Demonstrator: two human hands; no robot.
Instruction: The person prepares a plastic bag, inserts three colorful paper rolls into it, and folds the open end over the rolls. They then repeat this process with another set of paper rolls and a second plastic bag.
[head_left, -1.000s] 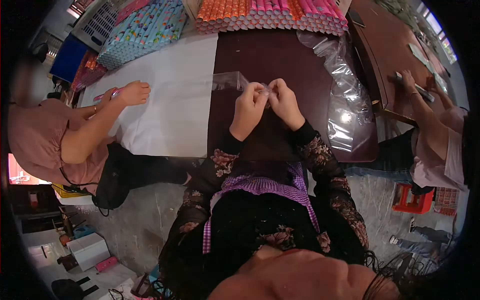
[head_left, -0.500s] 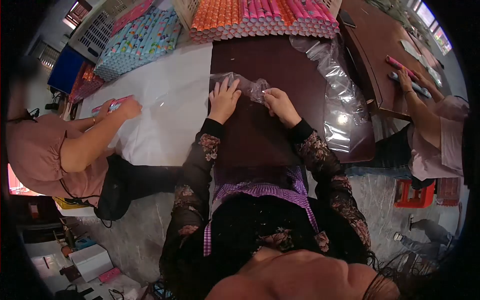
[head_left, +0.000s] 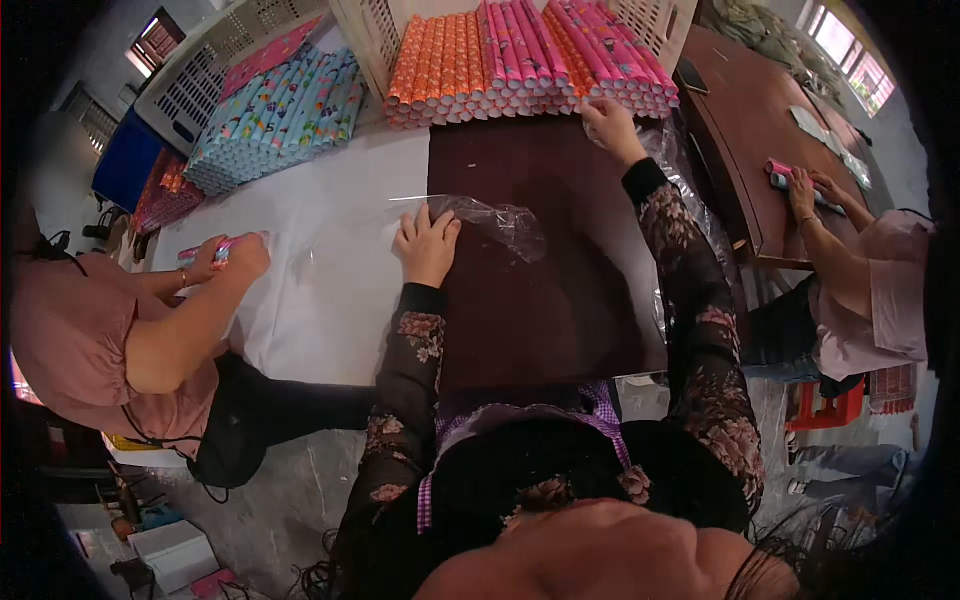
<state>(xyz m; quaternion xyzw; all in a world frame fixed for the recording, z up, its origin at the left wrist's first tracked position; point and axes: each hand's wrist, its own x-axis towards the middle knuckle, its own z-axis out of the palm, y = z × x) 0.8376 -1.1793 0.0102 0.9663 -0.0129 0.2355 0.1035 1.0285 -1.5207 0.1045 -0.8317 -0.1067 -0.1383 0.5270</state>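
My left hand (head_left: 428,245) lies with fingers spread on the end of a clear plastic sleeve (head_left: 510,225), at the border of the white sheet and the dark tabletop. The sleeve's crumpled other end rests on the dark surface. Farther up, my right hand (head_left: 612,130) reaches to the front of a stack of orange and pink patterned paper rolls (head_left: 520,60). Its thumb and fingers are curled together at the end of an orange roll (head_left: 588,98); the exact grip is partly hidden.
More clear plastic sleeves (head_left: 680,170) lie along the table's right side, partly behind my right arm. Blue patterned rolls (head_left: 270,125) are stacked at the back left, beside a cream crate (head_left: 365,40). A person on each side handles rolls, the right one at a brown table (head_left: 740,130).
My right hand has let go of the plastic sleeve and moved forward and right to the roll stack. My left hand has stayed on the sleeve. The view has shifted slightly.
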